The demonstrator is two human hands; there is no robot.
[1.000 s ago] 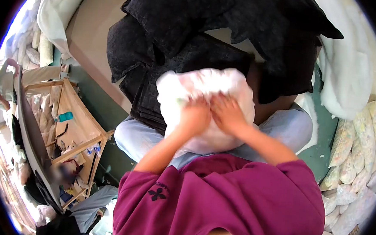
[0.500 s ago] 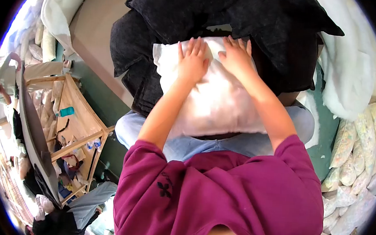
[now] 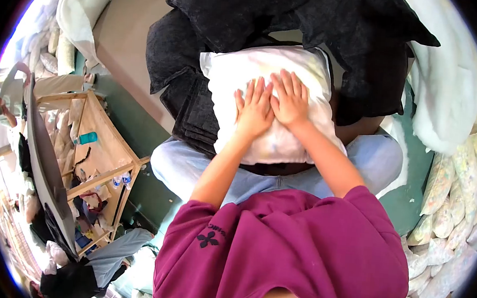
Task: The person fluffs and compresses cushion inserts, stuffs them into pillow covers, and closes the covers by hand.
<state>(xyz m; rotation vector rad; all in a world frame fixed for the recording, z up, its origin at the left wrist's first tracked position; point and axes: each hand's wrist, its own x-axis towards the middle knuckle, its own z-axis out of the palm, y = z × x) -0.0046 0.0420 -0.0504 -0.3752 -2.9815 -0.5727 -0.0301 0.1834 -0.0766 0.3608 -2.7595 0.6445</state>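
Note:
A plump white pillow [image 3: 271, 145] lies across my lap, a black edge showing along its right side. My left hand [image 3: 253, 109] rests flat on its middle with the fingers spread. Beside it, my right hand [image 3: 290, 100] also presses flat on the white fabric, fingers apart, its thumb close to the left hand. Black velvety cushions [image 3: 235, 17] are piled just beyond the pillow. Folded black fabric [image 3: 199, 114] sits at the pillow's left side.
At the left stands a wooden frame bin [image 3: 109, 124] with a teal item [image 3: 88, 138] and bottles. White batting [image 3: 445, 79] hangs at the right above stacked stuffed bags [image 3: 444, 216]. Part of another person's hand [image 3: 6, 110] shows at the far left.
The pillow was bunched under my hands, then lay spread out flatter. Both hands have since moved from its far edge back to its middle and closer together.

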